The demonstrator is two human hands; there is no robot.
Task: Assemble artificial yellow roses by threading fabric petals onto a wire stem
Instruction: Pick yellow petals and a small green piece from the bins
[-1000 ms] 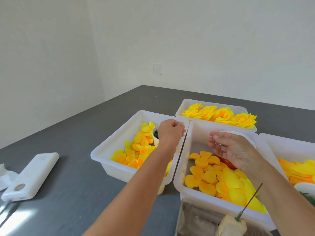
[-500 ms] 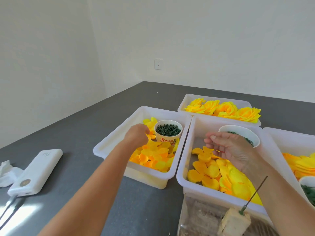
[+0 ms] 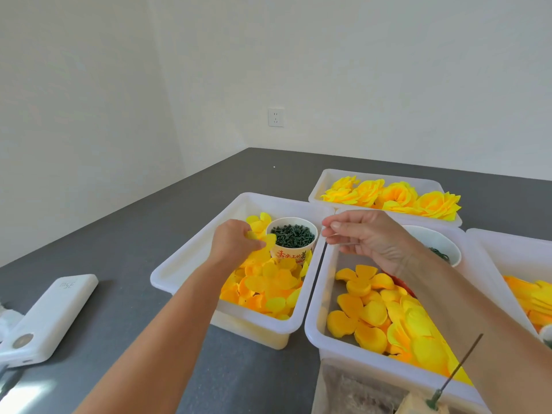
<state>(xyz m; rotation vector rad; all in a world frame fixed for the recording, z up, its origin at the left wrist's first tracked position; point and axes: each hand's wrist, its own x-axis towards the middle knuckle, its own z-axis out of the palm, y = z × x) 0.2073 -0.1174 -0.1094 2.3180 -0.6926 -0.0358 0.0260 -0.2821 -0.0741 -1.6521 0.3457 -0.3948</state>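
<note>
Finished roses [image 3: 391, 197] fill the bin behind the cup [image 3: 292, 242]; left hand [image 3: 231, 243] pinches a petal [image 3: 259, 238] beside it; right hand [image 3: 367, 237] loosely open; wire stem [image 3: 457, 370] looks bare.

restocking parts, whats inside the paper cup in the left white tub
The printed paper cup is filled to near the rim with small dark green pieces. Whatever lies beneath that top layer is covered, as is the cup's base among yellow fabric petals.

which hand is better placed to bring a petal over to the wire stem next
Left, probably. The left hand already pinches a yellow petal over the left bin. The right hand hovers open, holding nothing visible, though its arm lies nearer the wire stem.
</note>
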